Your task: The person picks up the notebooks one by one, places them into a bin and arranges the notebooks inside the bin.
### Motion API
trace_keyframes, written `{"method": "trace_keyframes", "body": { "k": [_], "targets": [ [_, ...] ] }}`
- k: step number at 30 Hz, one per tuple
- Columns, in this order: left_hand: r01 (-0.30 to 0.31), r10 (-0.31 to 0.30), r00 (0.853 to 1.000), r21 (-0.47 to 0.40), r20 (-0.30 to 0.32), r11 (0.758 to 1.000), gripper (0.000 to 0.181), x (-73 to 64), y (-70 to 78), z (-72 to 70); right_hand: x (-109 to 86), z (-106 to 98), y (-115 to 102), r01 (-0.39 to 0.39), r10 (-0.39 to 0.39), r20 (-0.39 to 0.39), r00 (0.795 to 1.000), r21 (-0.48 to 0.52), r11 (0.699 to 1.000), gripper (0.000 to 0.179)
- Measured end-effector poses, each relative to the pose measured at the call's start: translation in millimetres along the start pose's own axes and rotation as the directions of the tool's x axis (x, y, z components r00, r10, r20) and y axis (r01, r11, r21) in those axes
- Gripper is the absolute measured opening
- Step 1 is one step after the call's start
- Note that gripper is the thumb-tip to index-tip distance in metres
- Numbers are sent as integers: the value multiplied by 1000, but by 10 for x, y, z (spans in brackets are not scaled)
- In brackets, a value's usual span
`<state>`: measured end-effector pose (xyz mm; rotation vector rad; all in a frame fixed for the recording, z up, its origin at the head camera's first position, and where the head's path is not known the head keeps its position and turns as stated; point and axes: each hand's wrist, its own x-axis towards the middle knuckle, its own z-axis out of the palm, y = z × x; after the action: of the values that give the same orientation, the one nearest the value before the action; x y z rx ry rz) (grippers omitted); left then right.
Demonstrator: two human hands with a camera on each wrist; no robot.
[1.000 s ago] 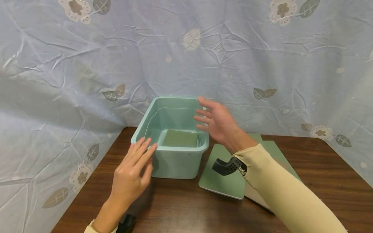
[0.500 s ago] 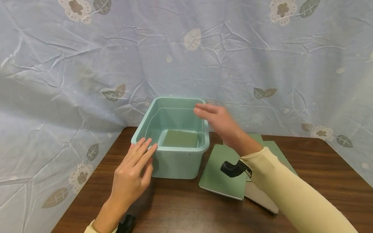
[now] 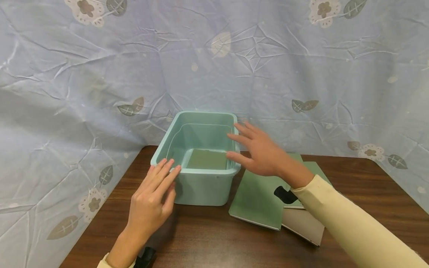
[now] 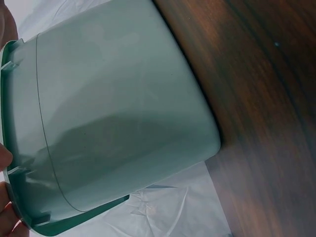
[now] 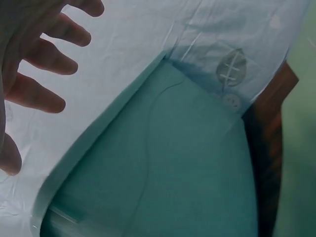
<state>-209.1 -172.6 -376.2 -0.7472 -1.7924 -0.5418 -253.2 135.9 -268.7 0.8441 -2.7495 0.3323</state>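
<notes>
A light teal plastic bin [image 3: 202, 188] stands on the table with a green notebook [image 3: 206, 159] lying flat on its floor. My left hand [image 3: 151, 204] has its fingers straight, tips at the bin's near left rim. In the left wrist view, those fingertips [image 4: 6, 217] show along the rim. My right hand [image 3: 263, 152] hovers by the bin's right rim, fingers spread, holding nothing. Beneath and beside the right forearm lies an overlapping pile: a green notebook [image 3: 256, 203], a beige notebook [image 3: 305, 225] and more green covers [image 3: 316, 170], partly hidden by the arm.
The dark wooden table [image 3: 214, 238] carries everything. A wrinkled pale cloth [image 3: 201, 82] with flower and leaf prints hangs close behind the bin and down the left side. A black wrist mount [image 3: 285, 194] sits at the right cuff.
My right hand has turned palm-down, spread its fingers and shifted slightly right and toward me, uncovering more of the beige notebook. The left hand and bin stay put.
</notes>
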Motion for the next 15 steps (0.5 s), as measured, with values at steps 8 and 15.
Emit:
{"method": "trace_keyframes", "body": {
  "k": [8,15],
  "targets": [
    [-11,11,1000,4,-12,1000,38,-11,-8,17,-72,5,47,0,1,-47,999,31,1000,66],
    [-15,15,1000,8,-11,1000,38,-16,-6,18,-113,-47,41,12,-9,-86,996,42,999,65]
  ]
}}
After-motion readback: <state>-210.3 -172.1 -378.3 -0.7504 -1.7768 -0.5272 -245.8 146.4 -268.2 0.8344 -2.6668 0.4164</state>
